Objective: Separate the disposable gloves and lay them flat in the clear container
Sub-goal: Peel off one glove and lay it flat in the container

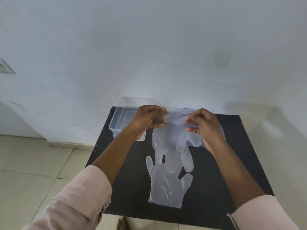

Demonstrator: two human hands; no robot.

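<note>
A big white wall fills the top, with a faint dark smudge at 1 o'clock. The floor at 8 o'clock has pale cream tiles with thin lines between them. A small black table stands at the middle, close to the wall.

A thin, see-through disposable glove hangs by its cuff, stretched open at the top, its fingers pointing down and draping over the fingertips of a second glove. That second glove lies flat on the surface, fingers spread toward the far edge, cuff nearest the viewer. More clear gloves sit bunched behind. The clear container, rectangular and shallow, stands upright at the far left corner.
</note>
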